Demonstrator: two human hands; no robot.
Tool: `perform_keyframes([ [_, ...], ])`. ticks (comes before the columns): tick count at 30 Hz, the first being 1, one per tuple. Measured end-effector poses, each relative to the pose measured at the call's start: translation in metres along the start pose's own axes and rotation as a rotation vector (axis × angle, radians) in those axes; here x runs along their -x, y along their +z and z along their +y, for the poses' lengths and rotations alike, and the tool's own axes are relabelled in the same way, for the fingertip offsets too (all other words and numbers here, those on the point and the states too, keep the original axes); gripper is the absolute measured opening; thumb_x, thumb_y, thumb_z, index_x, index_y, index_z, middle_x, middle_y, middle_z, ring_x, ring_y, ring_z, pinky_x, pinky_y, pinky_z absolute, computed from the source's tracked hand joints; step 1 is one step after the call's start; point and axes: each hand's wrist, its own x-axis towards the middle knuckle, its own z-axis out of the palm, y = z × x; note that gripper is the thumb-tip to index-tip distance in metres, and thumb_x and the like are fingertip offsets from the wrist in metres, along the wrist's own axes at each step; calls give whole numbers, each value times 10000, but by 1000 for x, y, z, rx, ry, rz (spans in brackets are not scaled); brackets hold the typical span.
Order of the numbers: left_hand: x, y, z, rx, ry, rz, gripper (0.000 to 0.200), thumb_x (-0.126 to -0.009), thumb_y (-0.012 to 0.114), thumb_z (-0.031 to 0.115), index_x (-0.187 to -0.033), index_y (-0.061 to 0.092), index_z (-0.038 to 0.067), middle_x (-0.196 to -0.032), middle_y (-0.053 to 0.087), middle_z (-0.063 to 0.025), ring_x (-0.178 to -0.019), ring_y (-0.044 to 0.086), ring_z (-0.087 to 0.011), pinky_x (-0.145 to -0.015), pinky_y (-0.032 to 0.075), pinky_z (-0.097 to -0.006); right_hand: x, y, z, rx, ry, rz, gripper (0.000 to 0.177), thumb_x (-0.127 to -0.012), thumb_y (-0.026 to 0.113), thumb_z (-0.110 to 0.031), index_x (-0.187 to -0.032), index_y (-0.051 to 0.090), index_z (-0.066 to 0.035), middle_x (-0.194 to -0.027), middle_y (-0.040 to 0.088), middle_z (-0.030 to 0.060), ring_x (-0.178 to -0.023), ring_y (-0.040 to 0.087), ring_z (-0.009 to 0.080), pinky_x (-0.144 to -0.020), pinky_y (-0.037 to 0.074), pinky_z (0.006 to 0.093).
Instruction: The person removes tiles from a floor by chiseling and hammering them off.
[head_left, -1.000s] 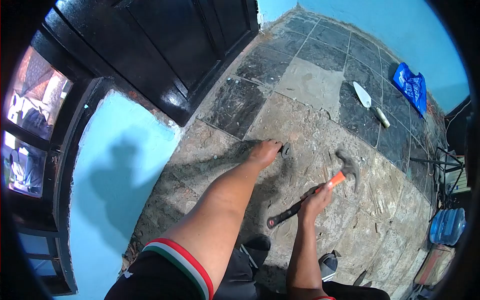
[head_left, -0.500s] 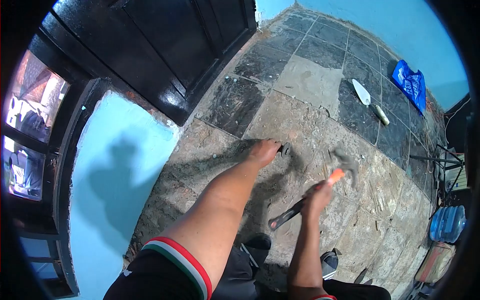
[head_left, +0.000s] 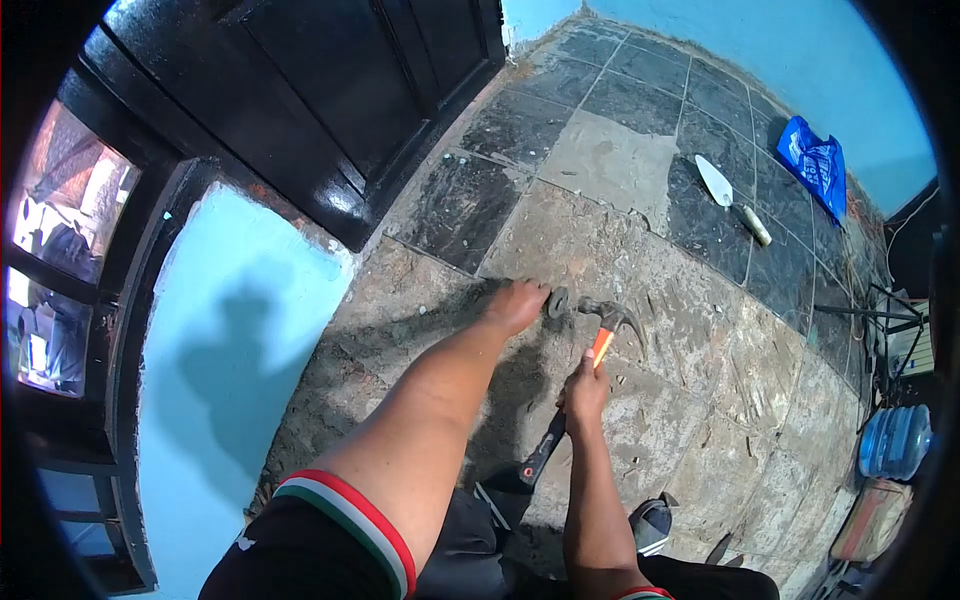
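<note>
My left hand point(head_left: 516, 306) is closed around a chisel, low over the rough bare floor. Only the chisel's dark round end point(head_left: 558, 302) shows, pointing right; the blade is hidden. In my right hand point(head_left: 585, 393) is a claw hammer point(head_left: 603, 345) with an orange and black handle, gripped around the middle. The hammer's head lies just right of the chisel's end, with a small gap between them. Broken, scraped floor point(head_left: 640, 400) spreads beneath both hands.
Dark floor tiles point(head_left: 455, 215) border the bare patch, with one grey mortar square point(head_left: 610, 160) among them. A trowel point(head_left: 716, 182) and a blue bag point(head_left: 812, 165) lie at the upper right. A black door point(head_left: 330, 90) stands upper left; a water jug point(head_left: 892, 443) is at the right.
My right hand has swung the hammer left, bringing its blurred head from the right close to the chisel's end. My left hand stays nearly in place on the chisel.
</note>
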Motion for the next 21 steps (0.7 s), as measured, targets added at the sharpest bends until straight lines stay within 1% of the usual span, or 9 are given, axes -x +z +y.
perform_keyframes([
  [3, 11, 4, 1, -8, 57, -28, 322, -930, 500, 70, -1218, 644, 70, -1160, 665, -159, -1116, 652, -372, -919, 554, -475, -7, -9, 5, -9, 19, 4, 452, -1090, 446, -446, -858, 491, -61, -569, 470, 25, -407, 499, 170, -376, 436, 343],
  [4, 11, -4, 5, -6, 40, -46, 337, -926, 495, 55, -1227, 646, 75, -1175, 659, -144, -1121, 647, -367, -922, 555, -471, -9, -11, 5, -21, 25, -12, 459, -1088, 445, -454, -851, 486, -63, -573, 472, 26, -409, 498, 169, -377, 436, 341],
  [7, -5, -2, 2, 90, 57, 90, 331, -918, 501, 41, -1211, 650, 79, -1160, 660, -150, -1116, 647, -375, -919, 550, -478, -7, -12, 3, 6, 20, -20, 456, -1088, 444, -455, -852, 488, -67, -577, 471, 22, -414, 496, 163, -378, 435, 341],
  [10, -23, -11, 2, 111, -27, 70, 267, -945, 517, 70, -1175, 653, 71, -1155, 665, -151, -1092, 663, -368, -897, 573, -469, -6, -13, 1, -35, 28, -62, 454, -1090, 437, -456, -864, 490, -66, -577, 464, 16, -416, 491, 150, -376, 432, 336],
  [13, -21, -17, 6, 109, -38, 32, 265, -949, 506, 60, -1175, 645, 69, -1169, 658, -161, -1097, 660, -367, -908, 566, -468, -6, -19, -4, -80, -26, -28, 436, -1091, 443, -447, -876, 486, -70, -581, 454, 8, -418, 481, 134, -376, 427, 322],
  [16, -23, 4, -3, 116, 17, 124, 329, -896, 518, 22, -1195, 648, 64, -1200, 661, -163, -1057, 666, -387, -891, 554, -480, -7, -25, -22, -156, -218, 153, 411, -1091, 454, -433, -892, 481, -75, -590, 449, 2, -418, 463, 122, -376, 424, 307],
  [19, -20, -8, 0, 141, 10, 107, 352, -895, 511, 15, -1215, 649, 67, -1198, 663, -158, -1056, 666, -390, -886, 556, -483, -19, -44, -46, -232, -328, 369, 354, -1086, 478, -416, -1029, 521, -70, -623, 451, -2, -431, 466, 109, -375, 407, 279],
  [21, -21, -2, -5, 134, 14, 103, 370, -889, 518, 9, -1235, 638, 61, -1202, 663, -156, -1059, 665, -391, -887, 557, -484, -17, -56, -74, -328, -320, 445, 350, -1087, 476, -417, -1056, 514, -70, -634, 455, -1, -435, 463, 108, -373, 404, 277],
])
